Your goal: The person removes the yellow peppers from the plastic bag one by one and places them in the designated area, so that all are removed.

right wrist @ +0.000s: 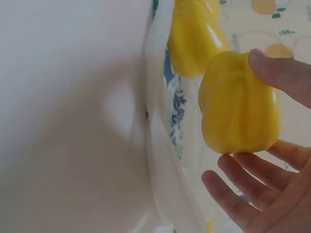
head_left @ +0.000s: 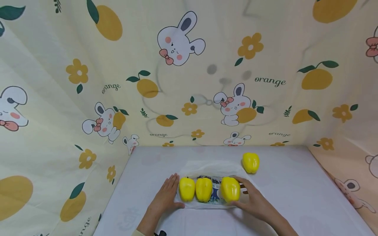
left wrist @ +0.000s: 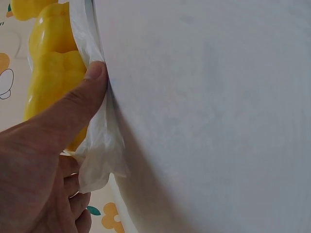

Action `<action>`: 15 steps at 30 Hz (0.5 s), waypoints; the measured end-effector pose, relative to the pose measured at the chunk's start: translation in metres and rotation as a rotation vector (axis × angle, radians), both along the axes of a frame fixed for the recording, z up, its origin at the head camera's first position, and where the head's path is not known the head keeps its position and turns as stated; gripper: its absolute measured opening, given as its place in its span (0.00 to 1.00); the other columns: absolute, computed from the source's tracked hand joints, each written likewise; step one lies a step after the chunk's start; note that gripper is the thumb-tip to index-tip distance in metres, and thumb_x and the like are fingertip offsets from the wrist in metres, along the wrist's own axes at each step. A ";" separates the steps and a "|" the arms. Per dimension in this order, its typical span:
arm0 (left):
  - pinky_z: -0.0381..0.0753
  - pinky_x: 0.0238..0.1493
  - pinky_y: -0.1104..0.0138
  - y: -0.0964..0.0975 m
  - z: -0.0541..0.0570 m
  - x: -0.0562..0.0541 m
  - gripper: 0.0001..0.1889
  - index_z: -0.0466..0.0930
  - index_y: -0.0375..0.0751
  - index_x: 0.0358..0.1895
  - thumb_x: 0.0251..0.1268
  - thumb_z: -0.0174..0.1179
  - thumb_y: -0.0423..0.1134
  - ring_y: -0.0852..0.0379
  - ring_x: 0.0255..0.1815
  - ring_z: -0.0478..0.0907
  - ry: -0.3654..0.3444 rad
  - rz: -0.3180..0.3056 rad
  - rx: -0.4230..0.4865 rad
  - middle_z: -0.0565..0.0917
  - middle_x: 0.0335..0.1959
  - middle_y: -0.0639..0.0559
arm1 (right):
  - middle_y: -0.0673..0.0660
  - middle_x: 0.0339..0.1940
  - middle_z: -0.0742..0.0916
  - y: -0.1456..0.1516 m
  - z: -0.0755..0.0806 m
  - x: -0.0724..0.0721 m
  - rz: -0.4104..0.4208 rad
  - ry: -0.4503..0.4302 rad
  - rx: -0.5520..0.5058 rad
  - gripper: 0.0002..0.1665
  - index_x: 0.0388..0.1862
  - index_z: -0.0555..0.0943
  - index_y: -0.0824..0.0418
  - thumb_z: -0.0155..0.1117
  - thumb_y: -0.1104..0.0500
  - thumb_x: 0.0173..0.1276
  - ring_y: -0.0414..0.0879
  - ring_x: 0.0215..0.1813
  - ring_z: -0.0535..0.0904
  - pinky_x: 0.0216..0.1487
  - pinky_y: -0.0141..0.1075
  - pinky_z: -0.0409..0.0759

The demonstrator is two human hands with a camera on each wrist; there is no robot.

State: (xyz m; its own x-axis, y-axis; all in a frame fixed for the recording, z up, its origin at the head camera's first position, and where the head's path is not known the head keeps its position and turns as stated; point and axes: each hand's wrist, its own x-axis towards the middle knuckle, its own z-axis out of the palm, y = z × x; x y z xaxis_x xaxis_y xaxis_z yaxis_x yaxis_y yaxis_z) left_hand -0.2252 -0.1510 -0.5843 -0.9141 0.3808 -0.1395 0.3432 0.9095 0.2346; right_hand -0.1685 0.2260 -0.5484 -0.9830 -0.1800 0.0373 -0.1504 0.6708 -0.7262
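Observation:
A white plastic bag (head_left: 211,166) with dark blue print lies flat on the table. Two yellow bell peppers, one on the left (head_left: 187,189) and another beside it (head_left: 203,189), rest on the bag close together. My left hand (head_left: 166,196) lies along the bag's left edge, fingers straight, its thumb pressing the front left corner of the plastic in the left wrist view. With thumb and fingertips, my right hand (head_left: 255,201) holds a third yellow bell pepper (right wrist: 240,104) over the right part of the bag. Whether that pepper touches the bag, I cannot tell.
Another yellow bell pepper (head_left: 250,163) stands on the white table (head_left: 289,183), behind and right of the bag. A cream curtain (head_left: 183,78) printed with rabbits and oranges hangs around the table's back and sides.

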 end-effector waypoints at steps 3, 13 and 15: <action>0.49 0.88 0.48 0.000 -0.001 0.000 0.64 0.51 0.36 0.87 0.56 0.79 0.63 0.43 0.89 0.49 0.001 0.001 -0.009 0.51 0.89 0.40 | 0.59 0.77 0.75 0.005 0.004 0.001 -0.004 0.024 0.009 0.59 0.82 0.65 0.53 0.88 0.46 0.58 0.55 0.68 0.78 0.65 0.52 0.85; 0.49 0.88 0.47 -0.001 -0.001 0.002 0.64 0.51 0.36 0.87 0.56 0.80 0.62 0.43 0.89 0.49 -0.005 0.001 0.008 0.52 0.89 0.40 | 0.64 0.76 0.76 0.027 0.015 0.002 -0.022 0.138 0.007 0.59 0.81 0.65 0.60 0.87 0.45 0.59 0.59 0.66 0.79 0.61 0.54 0.87; 0.49 0.88 0.47 -0.002 -0.001 0.002 0.64 0.51 0.36 0.87 0.57 0.79 0.62 0.43 0.89 0.49 -0.001 -0.003 0.003 0.52 0.89 0.40 | 0.64 0.75 0.76 0.032 0.017 0.001 -0.021 0.170 0.011 0.59 0.81 0.65 0.62 0.86 0.44 0.59 0.59 0.66 0.80 0.61 0.53 0.88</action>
